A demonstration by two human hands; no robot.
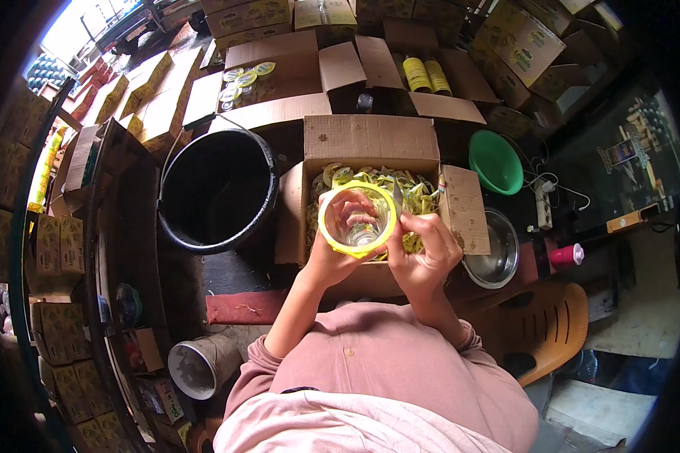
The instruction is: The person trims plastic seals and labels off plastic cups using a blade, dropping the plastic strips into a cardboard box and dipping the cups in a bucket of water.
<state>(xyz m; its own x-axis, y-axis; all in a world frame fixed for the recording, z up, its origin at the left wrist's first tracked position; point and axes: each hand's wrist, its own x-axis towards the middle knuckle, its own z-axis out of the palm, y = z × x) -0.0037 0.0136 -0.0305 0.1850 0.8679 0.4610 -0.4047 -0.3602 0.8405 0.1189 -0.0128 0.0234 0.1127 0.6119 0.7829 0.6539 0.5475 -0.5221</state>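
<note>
A clear plastic cup (pixel 360 219) with a yellow rim is held by my left hand (pixel 329 253), its open mouth facing the camera. My right hand (pixel 429 253) is beside the rim, with thumb and fingers pinched on a small pointed blade (pixel 397 198) that stands up along the cup's right edge. Below the cup is an open cardboard box (pixel 370 138) full of yellow and clear plastic scraps (pixel 423 189). The cup and my hands hide part of the scraps.
A black bucket (pixel 172 189) stands left of the box. To the right are a green bowl (pixel 496 162), a metal bowl (pixel 506 257) and a power strip (pixel 542 208). Behind are open cartons (pixel 276 112) with lids and yellow bottles (pixel 427 75). An orange chair (pixel 570 325) is at lower right.
</note>
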